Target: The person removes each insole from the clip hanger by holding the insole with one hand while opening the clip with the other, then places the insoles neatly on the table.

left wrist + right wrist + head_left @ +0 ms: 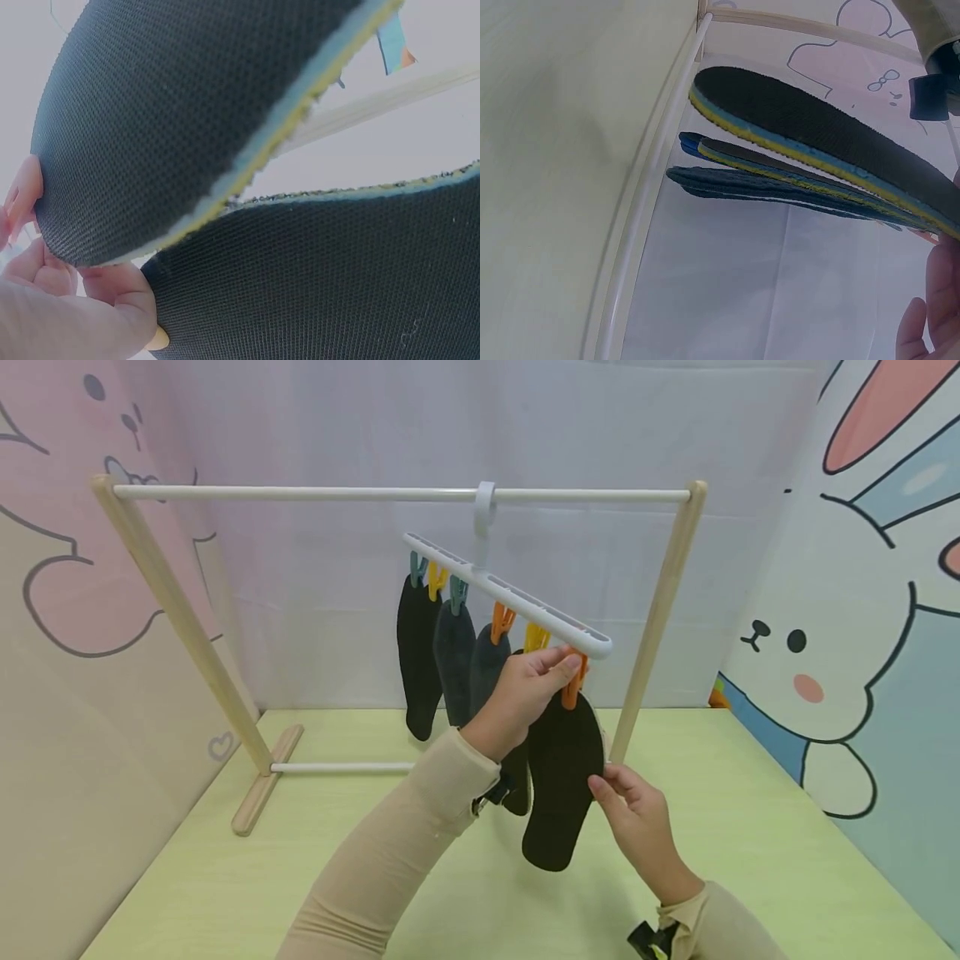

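Observation:
A white clip hanger [525, 597] hangs from the rack by its hook. My left hand [521, 693] pinches an orange clip [574, 683] at the hanger's near end. Below that clip hangs a black insole [562, 785], its blue and yellow edge showing in the right wrist view. My right hand [641, 818] holds the insole's right edge between thumb and fingers. Behind it, partly hidden by the left hand, is another black insole [516, 781]. Farther along hang dark grey insoles [454, 656] and a black insole [418, 652], held by green, yellow and orange clips.
The drying rack has wooden side posts [667, 610], a white top bar [300, 493] and a low white bar [337, 768]. It stands on a pale yellow-green table [187, 893]. Walls with cartoon drawings flank it, and a pale curtain [315, 627] hangs behind.

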{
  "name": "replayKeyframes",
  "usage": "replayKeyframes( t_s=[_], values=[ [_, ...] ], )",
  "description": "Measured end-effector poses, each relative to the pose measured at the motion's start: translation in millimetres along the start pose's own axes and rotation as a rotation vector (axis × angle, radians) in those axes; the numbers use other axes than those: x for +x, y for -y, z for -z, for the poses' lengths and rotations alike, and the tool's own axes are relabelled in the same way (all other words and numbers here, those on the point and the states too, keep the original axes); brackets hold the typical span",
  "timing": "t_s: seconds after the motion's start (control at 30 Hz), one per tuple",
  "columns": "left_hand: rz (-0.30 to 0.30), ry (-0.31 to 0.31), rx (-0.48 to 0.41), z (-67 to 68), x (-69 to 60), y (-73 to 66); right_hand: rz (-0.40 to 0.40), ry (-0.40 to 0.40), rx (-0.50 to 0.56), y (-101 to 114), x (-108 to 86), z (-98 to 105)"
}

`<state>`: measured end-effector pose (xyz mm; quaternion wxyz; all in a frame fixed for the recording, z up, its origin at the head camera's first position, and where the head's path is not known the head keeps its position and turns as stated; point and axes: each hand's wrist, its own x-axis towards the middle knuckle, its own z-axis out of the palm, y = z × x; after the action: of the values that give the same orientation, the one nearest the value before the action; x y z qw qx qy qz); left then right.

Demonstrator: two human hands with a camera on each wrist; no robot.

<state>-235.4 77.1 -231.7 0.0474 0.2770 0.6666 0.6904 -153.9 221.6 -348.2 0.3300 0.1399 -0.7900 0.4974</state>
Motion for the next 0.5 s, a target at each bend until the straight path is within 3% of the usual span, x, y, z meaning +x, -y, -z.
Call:
replayKeyframes(
  t_s=[0.5],
  values=[
    [0.013, -0.054, 0.015, -3.7, -0.7, -2.3, 0.035, -0.009, 0.013, -3.9, -0.4, 2.0]
  ],
)
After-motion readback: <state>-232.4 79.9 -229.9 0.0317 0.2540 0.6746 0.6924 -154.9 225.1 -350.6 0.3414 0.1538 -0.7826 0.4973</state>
